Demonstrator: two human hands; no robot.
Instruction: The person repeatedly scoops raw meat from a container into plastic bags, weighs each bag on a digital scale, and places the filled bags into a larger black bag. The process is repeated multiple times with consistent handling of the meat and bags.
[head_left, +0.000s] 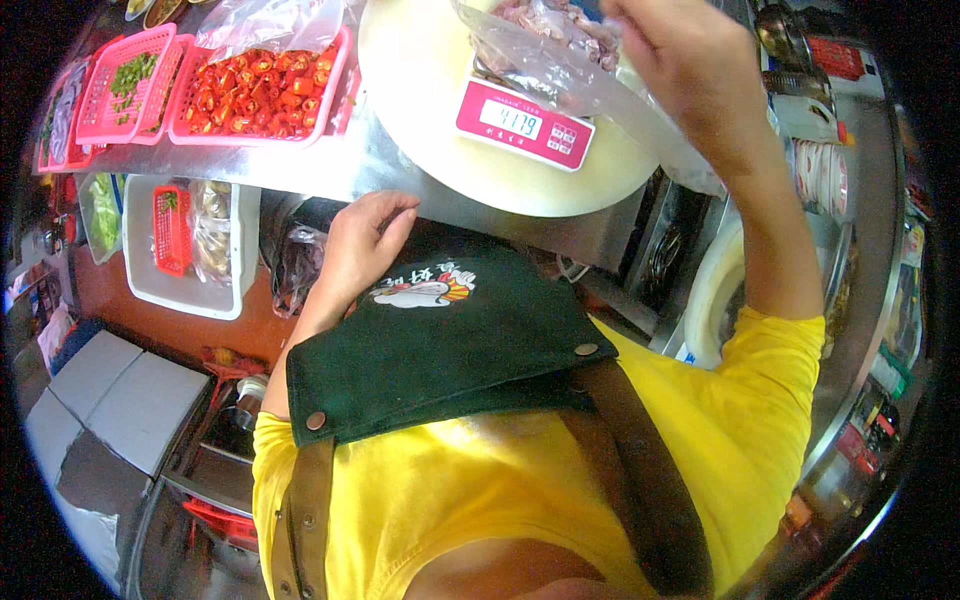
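A pink kitchen scale (525, 126) with a lit display rests on a round, pale cutting board (420, 135). On top of the scale lies raw meat (559, 26) in and around a clear plastic bag (585, 86). My right hand (686, 71) is raised beside the meat, over the bag's right side; its fingertips are cut off or blurred at the top edge, so what it grips is unclear. My left hand (379, 229) is at the metal counter's front edge, fingers loosely curled, with nothing seen in it.
Left on the metal counter (300, 169) are a pink basket of chopped red chillies (259, 94) and a pink basket of chopped green vegetable (131, 82). Below stands a white tub (184, 292) holding a red basket. Stacked bowls (821, 176) and a white-rimmed round container (705, 300) are right.
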